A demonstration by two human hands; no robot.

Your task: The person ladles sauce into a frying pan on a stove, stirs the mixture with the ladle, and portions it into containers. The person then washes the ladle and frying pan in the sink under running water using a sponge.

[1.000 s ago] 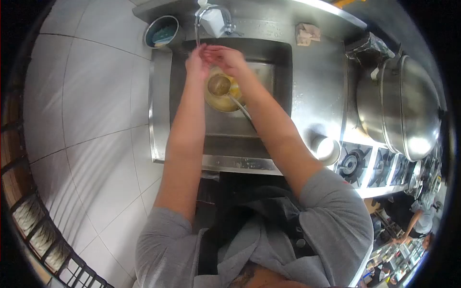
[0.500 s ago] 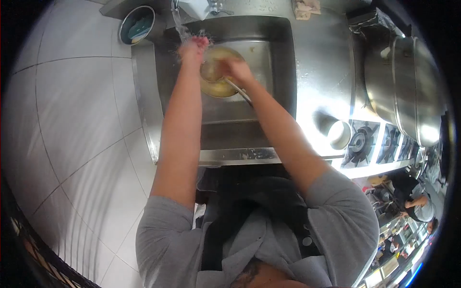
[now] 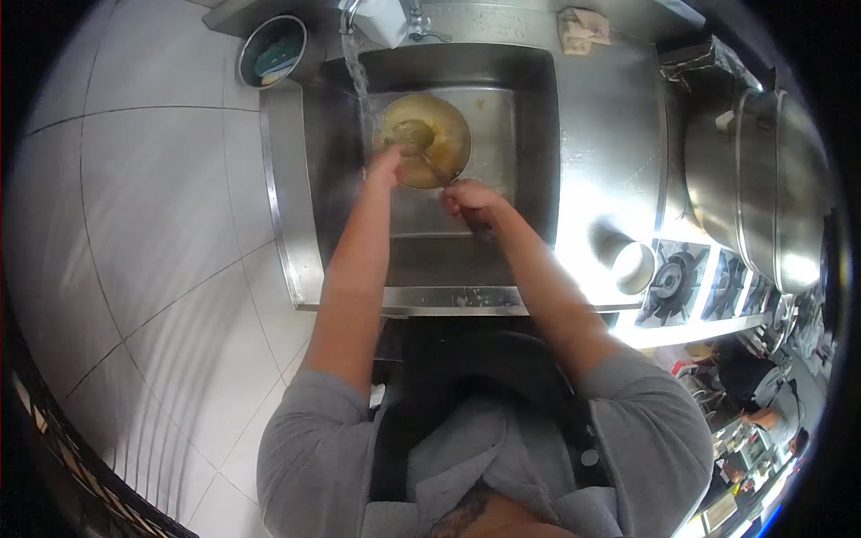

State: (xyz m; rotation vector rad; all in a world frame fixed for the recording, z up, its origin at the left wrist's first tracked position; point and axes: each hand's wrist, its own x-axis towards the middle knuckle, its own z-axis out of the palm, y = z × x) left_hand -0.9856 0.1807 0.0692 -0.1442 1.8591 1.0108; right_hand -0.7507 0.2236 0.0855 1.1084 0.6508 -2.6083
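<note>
A round, yellowish metal pan or bowl [image 3: 446, 124] sits in the steel sink [image 3: 466, 260]. Over it is the round head of a ladle [image 3: 415, 134], its handle slanting down to the right. My right hand [image 3: 473, 199] is closed around that handle near the pan's lower right rim. My left hand [image 3: 387, 164] is at the pan's lower left edge, fingers reaching toward the ladle head. Motion blurs those fingers, so their grip is unclear. Running water [image 3: 357, 73] falls from the tap [image 3: 350, 16] at the sink's left side.
A metal pail [image 3: 303, 56] with green scouring pads stands left of the tap. Right of the sink are a folded cloth [image 3: 585, 31], a metal cup [image 3: 632, 267], gas burners [image 3: 673, 273] and large pots [image 3: 762, 179]. Another person [image 3: 776, 403] stands far right.
My left hand has moved down from the water stream to the pan's edge. My right hand has slid back from over the pan and now grips the ladle handle lower down.
</note>
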